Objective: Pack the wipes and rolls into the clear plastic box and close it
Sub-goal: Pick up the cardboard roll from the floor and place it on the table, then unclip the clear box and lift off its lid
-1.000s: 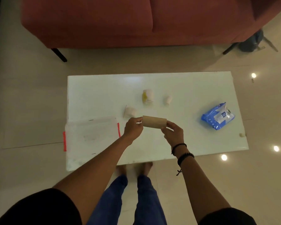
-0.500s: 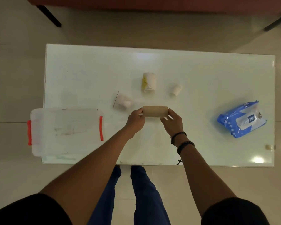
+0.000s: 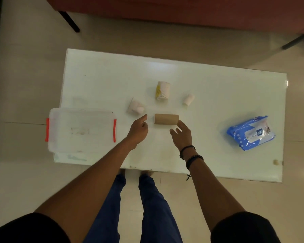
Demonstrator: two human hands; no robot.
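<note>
A brown cardboard roll lies on its side on the white table. My left hand hovers just left of it, fingers apart, holding nothing. My right hand is at its right end, fingers spread, a fingertip near or touching the roll. Behind lie a white roll with a yellow label, a small white roll and a pale pink roll. A blue pack of wipes lies to the right. The clear plastic box with red latches sits lidded at the table's left front corner.
A red sofa on dark legs stands beyond the table. A small pale object rests near the table's front right corner. My legs in blue trousers stand at the table's front edge on a pale tiled floor.
Both hands held the brown roll by its ends above the table; now it lies on the table and both hands have let go and opened. The camera view has shifted.
</note>
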